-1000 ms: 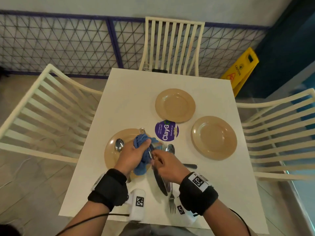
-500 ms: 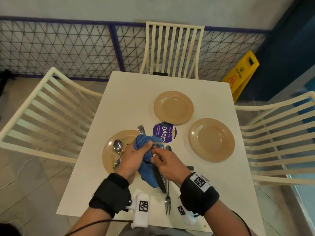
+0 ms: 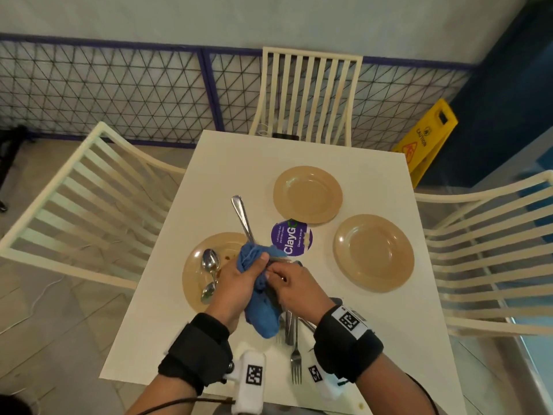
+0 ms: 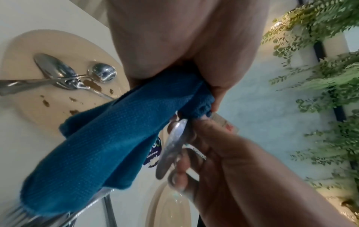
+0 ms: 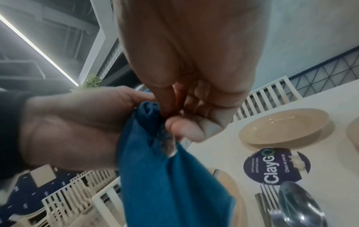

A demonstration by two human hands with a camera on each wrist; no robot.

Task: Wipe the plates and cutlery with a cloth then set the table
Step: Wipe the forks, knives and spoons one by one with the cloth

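Left hand [image 3: 236, 283] squeezes the soft cloth [image 3: 260, 298] round a slick, stiff spoon [image 3: 243, 217]; right hand [image 3: 294, 287] pinches its bowl end — hold there.

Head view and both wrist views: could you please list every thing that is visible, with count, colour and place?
table: 1, white, centre
clean plates: 2, tan, far right of the table
soiled plate: 1, tan, near left
spoons: 2, silver, on the soiled plate
fork: 1, silver, near edge; more cutlery lies partly hidden beside it
sticker: 1, purple, table centre
chairs: 3, cream, around the table
caution sign: 1, yellow, far right floor
plants: green, left wrist view only
cloth: 1, blue, gripped by the left hand
knife: 1, silver, wrapped in the cloth, held by the right hand
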